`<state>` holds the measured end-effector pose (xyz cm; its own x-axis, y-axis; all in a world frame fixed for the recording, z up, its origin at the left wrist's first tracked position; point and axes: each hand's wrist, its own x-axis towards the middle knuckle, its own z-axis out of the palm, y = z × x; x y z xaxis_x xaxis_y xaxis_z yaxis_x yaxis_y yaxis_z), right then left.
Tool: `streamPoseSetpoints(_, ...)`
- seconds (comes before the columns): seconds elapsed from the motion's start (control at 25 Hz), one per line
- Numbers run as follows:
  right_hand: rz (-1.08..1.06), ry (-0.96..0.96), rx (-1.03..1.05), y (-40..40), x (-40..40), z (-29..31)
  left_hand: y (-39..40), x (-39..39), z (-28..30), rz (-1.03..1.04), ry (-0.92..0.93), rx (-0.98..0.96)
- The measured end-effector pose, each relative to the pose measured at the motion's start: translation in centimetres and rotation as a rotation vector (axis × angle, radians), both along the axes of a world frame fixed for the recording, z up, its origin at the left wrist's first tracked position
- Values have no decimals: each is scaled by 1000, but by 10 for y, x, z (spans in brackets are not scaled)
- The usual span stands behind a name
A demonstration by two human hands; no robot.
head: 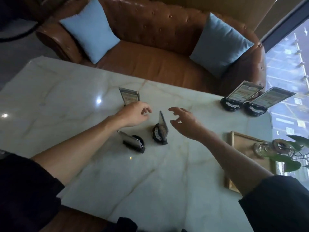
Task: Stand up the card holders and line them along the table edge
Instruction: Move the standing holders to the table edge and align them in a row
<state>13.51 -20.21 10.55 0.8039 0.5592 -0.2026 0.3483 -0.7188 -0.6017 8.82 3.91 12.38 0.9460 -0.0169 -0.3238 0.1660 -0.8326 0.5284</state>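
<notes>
Several clear card holders with round black bases stand on the pale marble table (66, 91). Two of them (240, 96) (267, 101) stand side by side at the far right edge by the window. A third holder (130, 96) is partly hidden behind my left hand (133, 114), whose fingers are loosely curled with nothing in them. A fourth holder (160, 129) stands edge-on in the middle, between both hands. A fifth holder (133, 143) sits just below my left wrist. My right hand (185, 123) hovers open, fingers spread, right of the middle holder and not touching it.
A wooden tray (234, 164) with a glass vase and green plant (287, 156) sits at the table's right side. A brown leather sofa (150, 56) with two blue cushions (90, 29) (220, 44) stands behind the far edge. A window runs along the right.
</notes>
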Motion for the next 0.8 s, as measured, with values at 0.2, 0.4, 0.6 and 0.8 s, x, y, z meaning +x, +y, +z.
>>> streamPoseSetpoints(0.2,-30,66,-193,32,-25,-11,19,-39,-16,-8,65,-35)
streamPoseSetpoints(0.4,-126,41,-279,40,-28,-15,47,-62,-19,-206,257,-28)
streamPoseSetpoints(0.6,-198,16,-322,30,-17,-11,51,-56,-25,-221,123,-4)
streamPoseSetpoints(0.8,-213,-67,-375,-5,11,-9,35,-31,-24,-198,14,49)
